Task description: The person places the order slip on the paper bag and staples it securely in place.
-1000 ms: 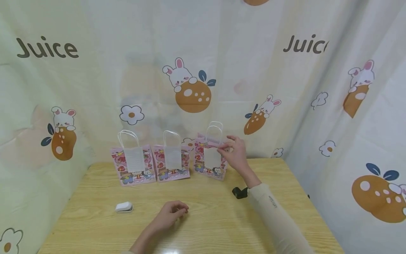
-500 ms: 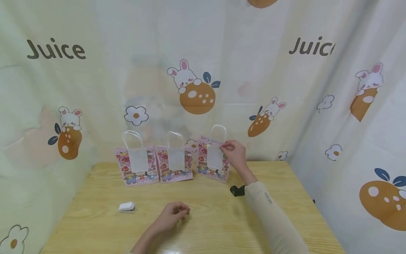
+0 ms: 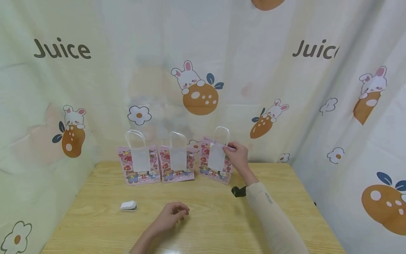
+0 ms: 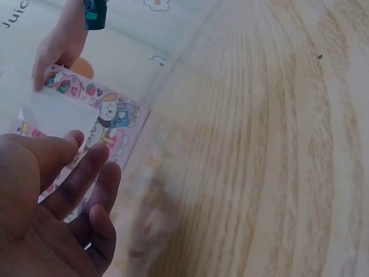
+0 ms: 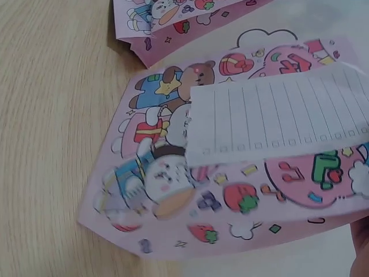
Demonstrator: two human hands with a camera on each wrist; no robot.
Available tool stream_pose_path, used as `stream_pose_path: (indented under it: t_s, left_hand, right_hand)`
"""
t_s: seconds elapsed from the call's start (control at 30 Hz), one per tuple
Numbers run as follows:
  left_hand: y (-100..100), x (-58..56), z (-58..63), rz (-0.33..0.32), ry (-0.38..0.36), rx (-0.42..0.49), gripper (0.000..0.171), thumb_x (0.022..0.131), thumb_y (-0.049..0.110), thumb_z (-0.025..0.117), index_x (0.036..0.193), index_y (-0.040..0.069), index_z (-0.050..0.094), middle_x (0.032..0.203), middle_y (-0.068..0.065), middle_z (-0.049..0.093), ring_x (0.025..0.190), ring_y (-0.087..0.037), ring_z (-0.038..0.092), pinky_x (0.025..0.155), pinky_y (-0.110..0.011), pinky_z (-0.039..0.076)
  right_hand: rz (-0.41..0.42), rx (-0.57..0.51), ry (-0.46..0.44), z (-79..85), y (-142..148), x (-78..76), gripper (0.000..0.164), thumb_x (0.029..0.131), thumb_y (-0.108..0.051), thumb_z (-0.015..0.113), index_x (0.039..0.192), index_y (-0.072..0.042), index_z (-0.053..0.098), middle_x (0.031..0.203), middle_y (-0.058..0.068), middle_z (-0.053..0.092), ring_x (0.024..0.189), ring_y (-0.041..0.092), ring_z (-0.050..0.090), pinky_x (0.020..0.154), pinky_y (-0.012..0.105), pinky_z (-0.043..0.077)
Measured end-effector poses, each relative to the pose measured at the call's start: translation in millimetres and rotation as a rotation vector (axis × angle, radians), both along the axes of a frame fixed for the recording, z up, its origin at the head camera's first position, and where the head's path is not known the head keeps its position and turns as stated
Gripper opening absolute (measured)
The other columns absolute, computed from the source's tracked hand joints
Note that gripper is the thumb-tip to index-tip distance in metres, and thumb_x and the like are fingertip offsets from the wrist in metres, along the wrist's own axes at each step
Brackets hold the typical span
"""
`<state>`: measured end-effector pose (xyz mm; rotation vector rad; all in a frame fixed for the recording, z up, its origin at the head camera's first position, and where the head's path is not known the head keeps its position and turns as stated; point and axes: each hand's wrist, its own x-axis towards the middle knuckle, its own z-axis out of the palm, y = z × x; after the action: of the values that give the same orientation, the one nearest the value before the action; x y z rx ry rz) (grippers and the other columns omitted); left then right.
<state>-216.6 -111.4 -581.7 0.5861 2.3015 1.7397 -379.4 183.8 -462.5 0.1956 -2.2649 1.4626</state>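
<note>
My right hand [image 3: 239, 155] is at the top right corner of the rightmost pink paper gift bag [image 3: 204, 169]. Its thumb lies on the front and the fingers go behind the rim, pinching the bag there. A ruled white paper slip [image 3: 216, 157] hangs over that bag's front, and the right wrist view shows the lines and small boxes on the slip [image 5: 277, 115]. The bag's white handle stands up behind the rim. My left hand [image 3: 171, 216] rests low over the table, fingers loosely bent and holding nothing; the left wrist view shows this hand [image 4: 57, 196] too.
Two matching gift bags, the left one [image 3: 128, 173] and the middle one [image 3: 165, 173], stand to the left, each with a white slip in front. A small white stapler-like object [image 3: 129, 206] lies at front left. A printed curtain [image 3: 238, 70] closes off the table's back.
The slip on the rightmost bag sits against its upper front, and my right hand has gone from pinching near the slip's corner to gripping the bag's rim. My left hand stays put.
</note>
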Motion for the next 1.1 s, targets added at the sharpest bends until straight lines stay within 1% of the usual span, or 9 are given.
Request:
stream_pose_path:
  t_s: [0.13,0.3,0.43,0.6,0.77,0.87,0.93,1.0,1.1]
  left_hand:
    - [-2.0,1.4,2.4,-0.008,0.029,0.003,0.021,0.098,0.012,0.057,0.109,-0.003,0.066,0.1,-0.013,0.067,0.081,-0.031,0.064,0.065,-0.032,0.054]
    - [-3.2,5.2,13.1,-0.005,0.039,-0.002,0.021,0.099,0.012,0.056,0.11,-0.003,0.065,0.106,-0.018,0.066,0.087,-0.033,0.063,0.073,-0.037,0.054]
    - [-3.6,6.4,25.6,0.024,0.071,-0.046,0.021,0.098,0.015,0.058,0.111,0.0,0.065,0.109,-0.016,0.065,0.089,-0.034,0.063,0.073,-0.036,0.054]
    - [-5.5,8.2,39.1,0.056,0.131,-0.089,0.017,0.098,0.017,0.059,0.108,0.007,0.068,0.11,-0.013,0.066,0.087,-0.033,0.063,0.069,-0.029,0.052]
    - [-19.0,12.4,48.1,0.09,0.177,-0.131,0.013,0.098,0.018,0.059,0.106,0.014,0.068,0.108,-0.012,0.067,0.088,-0.032,0.063,0.072,-0.028,0.051]
    - [-34.5,14.6,47.1,0.132,0.202,-0.155,0.013,0.098,0.016,0.059,0.106,0.013,0.068,0.107,-0.012,0.068,0.089,-0.033,0.063,0.074,-0.028,0.051]
    - [-48.1,16.1,42.9,0.173,0.218,-0.182,0.013,0.098,0.014,0.059,0.107,0.012,0.068,0.106,-0.01,0.068,0.09,-0.029,0.063,0.075,-0.028,0.051]
    - [-63.5,17.5,39.0,0.227,0.243,-0.204,0.013,0.097,0.011,0.061,0.106,0.011,0.069,0.105,-0.009,0.069,0.089,-0.024,0.064,0.074,-0.027,0.051]
    - [-88.2,18.7,35.4,0.335,0.303,-0.245,0.013,0.094,0.006,0.063,0.105,0.009,0.069,0.103,-0.004,0.069,0.088,-0.016,0.063,0.073,-0.027,0.051]
  right_hand:
    - [0.015,0.022,-0.009,0.3,4.6,8.0,0.019,0.087,-0.018,0.074,0.097,-0.002,0.071,0.094,0.012,0.07,0.086,0.024,0.067,0.074,0.035,0.056]
    - [0.061,0.056,-0.003,3.6,12.4,26.2,0.019,0.087,-0.019,0.074,0.095,-0.001,0.072,0.091,0.011,0.071,0.084,0.022,0.067,0.071,0.03,0.055]
    - [0.107,0.053,-0.004,7.5,16.1,46.1,0.017,0.086,-0.017,0.075,0.093,-0.002,0.072,0.09,0.011,0.071,0.082,0.021,0.067,0.067,0.027,0.054]
    - [0.145,0.085,-0.01,11.5,13.9,73.8,0.014,0.086,-0.015,0.075,0.091,-0.002,0.073,0.088,0.009,0.071,0.079,0.02,0.066,0.066,0.027,0.054]
    - [0.183,0.068,0.012,9.4,1.2,90.3,0.009,0.083,-0.012,0.077,0.084,-0.005,0.073,0.082,0.006,0.07,0.074,0.016,0.064,0.065,0.025,0.053]
    - [0.231,0.039,0.041,10.7,-9.2,98.7,0.007,0.083,-0.008,0.078,0.082,-0.003,0.073,0.079,0.005,0.071,0.072,0.012,0.065,0.063,0.023,0.053]
    - [0.271,0.023,0.072,15.4,-16.9,106.8,0.006,0.082,-0.003,0.077,0.081,-0.001,0.072,0.078,0.007,0.071,0.07,0.012,0.066,0.063,0.023,0.054]
    - [0.305,0.009,0.1,21.0,-24.1,115.8,0.004,0.082,0.001,0.076,0.081,0.003,0.072,0.078,0.01,0.071,0.071,0.012,0.067,0.063,0.023,0.055]
    - [0.33,0.003,0.124,28.5,-34.0,126.3,0.004,0.081,0.005,0.075,0.081,0.006,0.071,0.078,0.014,0.07,0.071,0.013,0.066,0.063,0.023,0.055]
